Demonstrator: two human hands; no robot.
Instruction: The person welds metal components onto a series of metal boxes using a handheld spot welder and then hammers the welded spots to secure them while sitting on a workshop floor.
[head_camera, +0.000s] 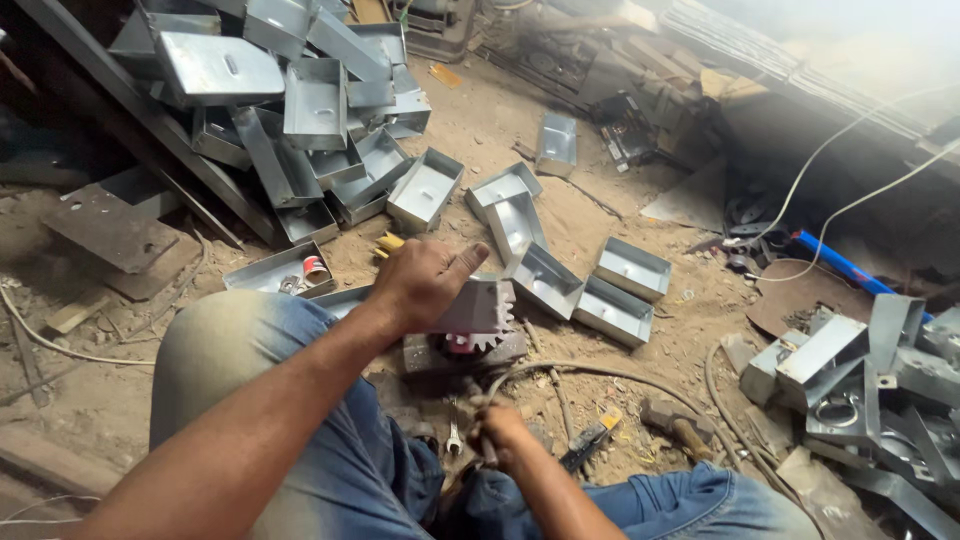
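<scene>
Head view: left hand (420, 285) presses, fingers curled closed, on a folded grey sheet-metal piece with a serrated edge (478, 308), seated on a dark steel block (465, 352) on the dirt floor (600, 215). Right hand (503, 435) grips a thin handle, fingers closed. Shiny rectangular galvanized trays (632, 268) lie nearby.

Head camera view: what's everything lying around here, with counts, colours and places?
Metal trays: a big heap, grey, upper left.
Loose trays: about seven, grey, middle ground.
Metal boxes: a pile, grey, right.
Toothed metal piece: one, grey, under the left hand.
Hammer: one, wooden handle, right of centre.
Wrench: one, silver, near the knees.
Cables: two, white, upper right.
Left hand: pressing on the toothed piece.
Right hand: closed on a tool handle, unclear what.
</scene>
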